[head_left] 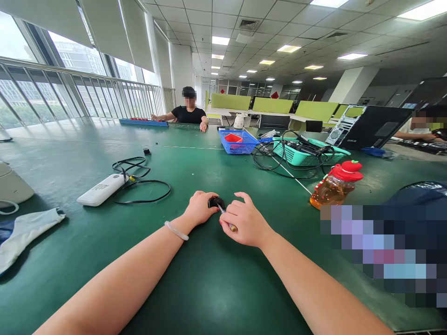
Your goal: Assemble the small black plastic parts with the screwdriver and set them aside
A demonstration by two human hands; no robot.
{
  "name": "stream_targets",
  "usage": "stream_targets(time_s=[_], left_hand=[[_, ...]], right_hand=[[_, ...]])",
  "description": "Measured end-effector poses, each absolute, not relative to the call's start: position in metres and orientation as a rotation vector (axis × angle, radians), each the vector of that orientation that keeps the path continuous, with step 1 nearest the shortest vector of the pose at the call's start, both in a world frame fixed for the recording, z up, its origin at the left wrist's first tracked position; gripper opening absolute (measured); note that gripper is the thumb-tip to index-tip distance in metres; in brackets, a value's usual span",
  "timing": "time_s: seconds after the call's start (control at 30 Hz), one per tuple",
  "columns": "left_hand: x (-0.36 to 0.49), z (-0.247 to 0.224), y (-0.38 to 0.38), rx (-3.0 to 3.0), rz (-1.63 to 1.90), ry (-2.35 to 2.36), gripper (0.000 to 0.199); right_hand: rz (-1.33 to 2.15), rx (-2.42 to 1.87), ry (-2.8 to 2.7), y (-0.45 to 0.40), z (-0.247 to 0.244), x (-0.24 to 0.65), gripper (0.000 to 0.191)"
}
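Green sheeting covers the broad tabletop [195,284], the surface on which all of the nearer items lie. At its far side a seated person in a black top [190,115] rests one forearm beside a long blue tray [144,123] bearing red items. Right of centre, at the back, a black computer case [375,126] leans at a tilt; before it lies a turquoise basket [300,157], heaped with black cables that spill over its rim. Just left of this, a blue basket [240,148] contains a smaller red tray [233,138]. Nearer, on the right, a red-capped bottle [333,187] of amber liquid stands tilted in the view. At the left edge lies a pale cloth with a dark blue portion [30,235]; beyond it, a white oblong device [102,190] touches a loosely looped black cable [146,181].

Centre: the left hand [200,208], with a pale bangle at its wrist, grips a small black part [216,202] between thumb and fingers, close above the tabletop. The right hand [246,221] has its fingers closed round a slim tool [223,211], index finger raised. The shaft of the tool points toward the black part, its tip at the near side; whether they touch is unclear.
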State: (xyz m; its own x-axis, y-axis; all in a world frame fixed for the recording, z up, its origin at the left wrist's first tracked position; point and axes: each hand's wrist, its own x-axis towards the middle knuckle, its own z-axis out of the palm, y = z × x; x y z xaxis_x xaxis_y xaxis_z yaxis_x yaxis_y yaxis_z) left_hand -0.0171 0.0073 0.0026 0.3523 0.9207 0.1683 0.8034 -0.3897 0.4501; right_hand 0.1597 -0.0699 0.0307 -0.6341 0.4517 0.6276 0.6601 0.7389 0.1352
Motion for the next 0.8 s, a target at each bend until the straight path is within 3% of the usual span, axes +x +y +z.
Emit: stream_targets(time_s=[0.27, 0.8], left_hand=[[-0.0185, 0.0017, 0.0088, 2.349, 0.583, 1.497, 0.04], [-0.0186, -0.0009, 0.0102, 2.337, 0.589, 1.493, 0.04]], right_hand=[[-0.409, -0.855, -2.479, -0.0714, 0.0276, 0.1571, 0.021], [-0.379, -0.83, -2.423, -0.0673, 0.0254, 0.1631, 0.031]])
